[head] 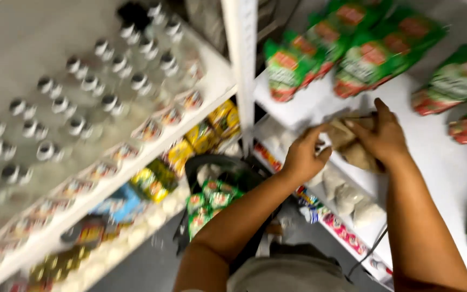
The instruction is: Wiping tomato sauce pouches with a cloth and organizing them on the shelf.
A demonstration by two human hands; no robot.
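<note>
Fingers of both hands, left hand (302, 156) and right hand (383, 135), curled, gripping brown packet (352, 143) on white shelf (444, 162).

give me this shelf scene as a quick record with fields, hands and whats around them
setting: shop aisle with white shelves
left hand: at the shelf edge, touching a brown packet
right hand: laid over the same brown packet
on same shelf: green and red pouches
shelf below: pale bags
left shelving: clear bottles with silver caps
on the floor: dark basket holding green packets
image quality: motion-blurred
</note>
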